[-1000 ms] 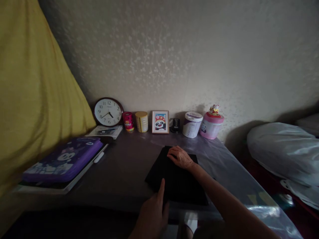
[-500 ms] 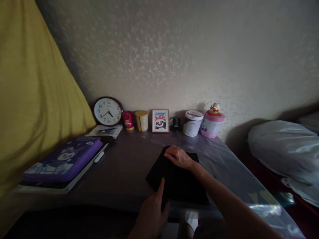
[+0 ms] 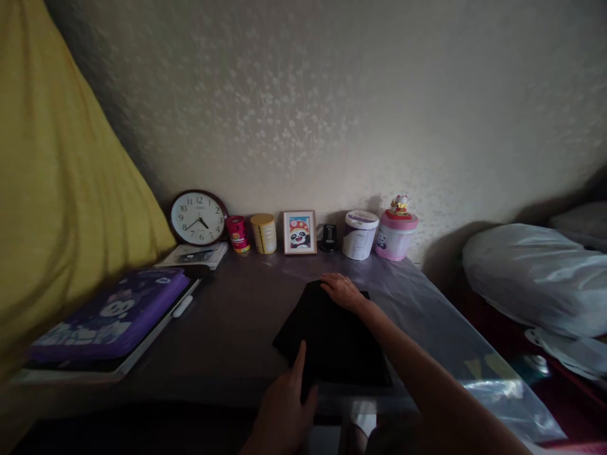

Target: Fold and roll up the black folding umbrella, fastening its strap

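Observation:
A piece of black cloth (image 3: 332, 344), folded into a rough four-sided shape, lies at the table's near edge. Over its far edge rests my right hand (image 3: 342, 292), palm down with the fingers laid out flat. My left hand (image 3: 284, 401) is at the near left side of the cloth. Its index finger stretches forward over the fabric, with the thumb apart on the right; the other fingers are in shadow. Too dark to make out are the cloth's inner folds and exact kind.
Along the wall stand a clock (image 3: 199, 217), a pink can (image 3: 238, 234), a yellow-lidded can (image 3: 264, 234), a panda picture frame (image 3: 300, 251), a small black device (image 3: 329, 237) and two tubs (image 3: 359, 243). A purple case (image 3: 111, 316) lies left; white bags (image 3: 531, 275) sit right of the table.
My right hand has slid a little along the far edge of the cloth, its fingers now flatter. My left hand stays almost in place. The whole view has shifted slightly.

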Demonstrator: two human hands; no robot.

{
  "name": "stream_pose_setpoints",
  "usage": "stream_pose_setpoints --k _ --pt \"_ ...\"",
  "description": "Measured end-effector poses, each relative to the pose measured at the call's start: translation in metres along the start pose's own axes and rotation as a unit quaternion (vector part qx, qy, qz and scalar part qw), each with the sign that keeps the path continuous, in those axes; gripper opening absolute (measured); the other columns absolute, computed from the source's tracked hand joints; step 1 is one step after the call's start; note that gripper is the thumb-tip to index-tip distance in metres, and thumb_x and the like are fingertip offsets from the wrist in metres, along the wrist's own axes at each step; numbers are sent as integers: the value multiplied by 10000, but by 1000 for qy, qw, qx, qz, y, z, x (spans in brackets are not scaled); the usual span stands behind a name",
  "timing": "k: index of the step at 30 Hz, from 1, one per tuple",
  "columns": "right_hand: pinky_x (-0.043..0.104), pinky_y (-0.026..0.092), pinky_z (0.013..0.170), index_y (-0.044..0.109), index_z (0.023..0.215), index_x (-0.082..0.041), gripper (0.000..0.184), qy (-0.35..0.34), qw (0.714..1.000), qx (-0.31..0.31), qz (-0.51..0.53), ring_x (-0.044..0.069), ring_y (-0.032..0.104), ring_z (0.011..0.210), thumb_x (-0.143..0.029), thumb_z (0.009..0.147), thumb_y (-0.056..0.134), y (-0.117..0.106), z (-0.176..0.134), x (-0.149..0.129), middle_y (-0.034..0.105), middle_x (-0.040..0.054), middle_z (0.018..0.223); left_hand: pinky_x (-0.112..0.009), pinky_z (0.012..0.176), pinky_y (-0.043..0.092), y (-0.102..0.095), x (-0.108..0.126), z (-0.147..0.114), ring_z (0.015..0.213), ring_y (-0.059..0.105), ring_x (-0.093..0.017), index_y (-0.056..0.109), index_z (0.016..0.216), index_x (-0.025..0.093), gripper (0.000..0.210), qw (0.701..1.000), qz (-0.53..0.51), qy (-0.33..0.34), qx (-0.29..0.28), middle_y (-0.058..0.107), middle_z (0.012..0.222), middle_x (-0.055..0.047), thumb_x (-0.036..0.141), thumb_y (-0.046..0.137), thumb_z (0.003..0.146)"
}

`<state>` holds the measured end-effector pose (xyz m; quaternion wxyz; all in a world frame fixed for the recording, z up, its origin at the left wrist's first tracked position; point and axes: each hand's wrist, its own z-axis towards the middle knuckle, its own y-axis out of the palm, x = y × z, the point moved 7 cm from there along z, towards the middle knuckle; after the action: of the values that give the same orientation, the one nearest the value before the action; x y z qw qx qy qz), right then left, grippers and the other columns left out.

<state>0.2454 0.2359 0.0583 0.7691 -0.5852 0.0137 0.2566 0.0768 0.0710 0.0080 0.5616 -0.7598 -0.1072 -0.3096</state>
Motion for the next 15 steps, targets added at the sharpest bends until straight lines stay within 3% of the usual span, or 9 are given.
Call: stream_pose_setpoints --k 8,11,15 --pt "349 494 790 664 961 -180 260 127 987 73 69 205 655 837 -226 830 445 -53 -38 86 705 62 887 -276 761 414 2 -1 1 895 612 -196 69 1433 156 668 1000 14 2 1 664 990 -101 342 358 860" --pt "303 523 681 664 954 -179 288 143 982 59 106 162 661 676 -149 762 451 -53 -58 105 708 43 812 -284 760 420 3 -3 2 891 614 -201 72 1433 159 670 1000 8 10 10 662 994 -105 348 359 858" --pt "262 515 592 643 1028 -184 394 139 966 13 217 132 622 576 -118 676 478 -35 -71 109 693 3 736 -281 768 424 4 -5 3 889 618 -196 72 1433 159 670 1000 4 7 8 662 1009 -105 349 357 858"
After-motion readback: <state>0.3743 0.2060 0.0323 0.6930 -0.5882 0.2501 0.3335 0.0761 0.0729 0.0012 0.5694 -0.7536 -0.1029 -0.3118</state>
